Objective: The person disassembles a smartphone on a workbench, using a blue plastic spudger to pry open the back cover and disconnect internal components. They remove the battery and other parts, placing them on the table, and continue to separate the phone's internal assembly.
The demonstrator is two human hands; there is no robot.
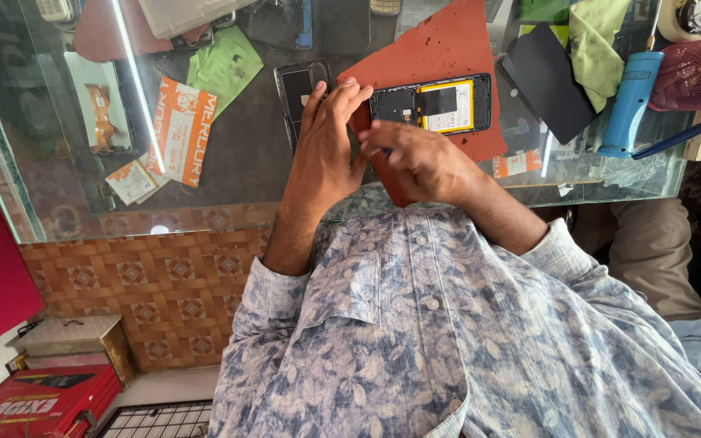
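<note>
L hand, centre of frame: fingers straight and close together, tips laid against a black phone panel on the glass counter. It's not wrapped round the panel. R hand is just beside it, curled, fingers bunched toward the L palm. Can't tell if it pinches anything; what's under the fingertips is hidden.

Just right of both hands, an opened phone lies on a red mat. Its back is off and the insides are exposed, but the yellow-edged battery is still seated, so by the look it's opened up and not stripped further.

Containers:
- Pink mesh basket, upper right; contents unclear. A blue tool lies just beside it.
- Clear plastic box, top edge; contents not readable.
- Metal box and red carton, lower left, both closed.
</note>
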